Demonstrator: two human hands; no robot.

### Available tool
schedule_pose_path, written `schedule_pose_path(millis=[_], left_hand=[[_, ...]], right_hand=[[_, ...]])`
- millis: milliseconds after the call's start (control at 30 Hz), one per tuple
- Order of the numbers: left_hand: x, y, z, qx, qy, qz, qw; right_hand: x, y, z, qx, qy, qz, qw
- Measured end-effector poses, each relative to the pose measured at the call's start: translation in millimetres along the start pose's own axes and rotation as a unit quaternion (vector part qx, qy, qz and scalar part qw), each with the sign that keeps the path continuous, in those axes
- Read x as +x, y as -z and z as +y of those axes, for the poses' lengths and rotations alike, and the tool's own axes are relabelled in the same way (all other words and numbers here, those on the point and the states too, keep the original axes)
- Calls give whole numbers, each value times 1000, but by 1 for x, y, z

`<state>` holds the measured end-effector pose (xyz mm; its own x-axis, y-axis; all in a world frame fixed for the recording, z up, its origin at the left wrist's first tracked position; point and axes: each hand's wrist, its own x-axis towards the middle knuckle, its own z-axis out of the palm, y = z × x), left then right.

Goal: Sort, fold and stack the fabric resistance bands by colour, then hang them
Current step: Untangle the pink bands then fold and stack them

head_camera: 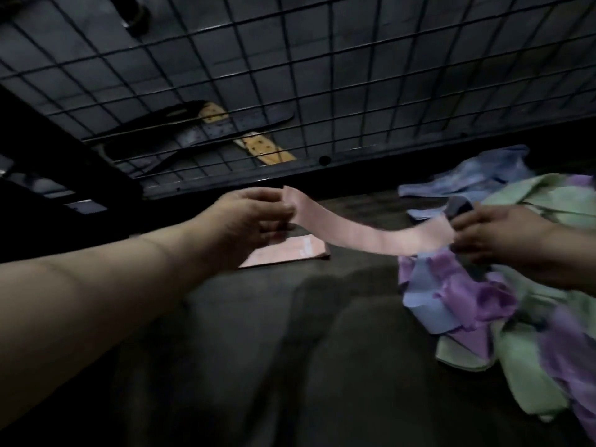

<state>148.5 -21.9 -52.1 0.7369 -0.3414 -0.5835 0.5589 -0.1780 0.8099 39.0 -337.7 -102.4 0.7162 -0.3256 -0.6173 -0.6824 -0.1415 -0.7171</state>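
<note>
Left hand (pixel 254 217): thumb and fingers pinch one end of the pink band (pixel 354 233), just above the folded pink band (pixel 290 251).
Right hand (pixel 503 233): fingers curled round the other end, right of the folded pink band.
Mixed pile (pixel 516 301): green, purple and blue bands, right of the folded pink band.

Dim, low light, frame blurry. Black wire grid (pixel 354 70) fills the upper part, tilted in view, over a dark grey backing panel (pixel 483 101). Behind the grid's lower left: a black strap (pixel 154 121), a grey strap (pixel 248 121) and a tan-yellow strap with dark dots (pixel 268 150), overlapping. Dark rail (pixel 290 177) runs along the grid's bottom edge. Below the grid, a dark, matte work surface (pixel 258 350) with soft shadows. Left of the grid, a few pale patches (pixel 85 206), unclear what.
</note>
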Motion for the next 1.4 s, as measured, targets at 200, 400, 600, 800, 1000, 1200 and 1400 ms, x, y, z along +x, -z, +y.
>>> schedule_pose_path(millis=[200, 400, 600, 800, 1000, 1200, 1400], left_hand=[[-22, -15, -40, -17, 53, -48, 997], [-47, -41, -89, -14, 110, -62, 992], [-31, -8, -76, 21, 113, -149, 982], [-9, 16, -57, 82, -23, -163, 983], [-2, 42, -49, 68, 20, -214, 974], [-3, 87, -70, 197, 75, -189, 959], [-12, 154, -105, 299, 181, -138, 927]], right_hand=[[-50, -86, -26, -101, 149, -146, 973], [-85, -141, -9, -72, 60, -202, 975], [-63, -147, -13, -25, 48, -201, 978], [-48, -135, -64, -41, 108, -341, 933], [-23, -127, -85, 0, 119, -272, 955], [-10, -138, -59, 43, 15, -206, 977], [11, -154, -31, 74, -61, -123, 988]])
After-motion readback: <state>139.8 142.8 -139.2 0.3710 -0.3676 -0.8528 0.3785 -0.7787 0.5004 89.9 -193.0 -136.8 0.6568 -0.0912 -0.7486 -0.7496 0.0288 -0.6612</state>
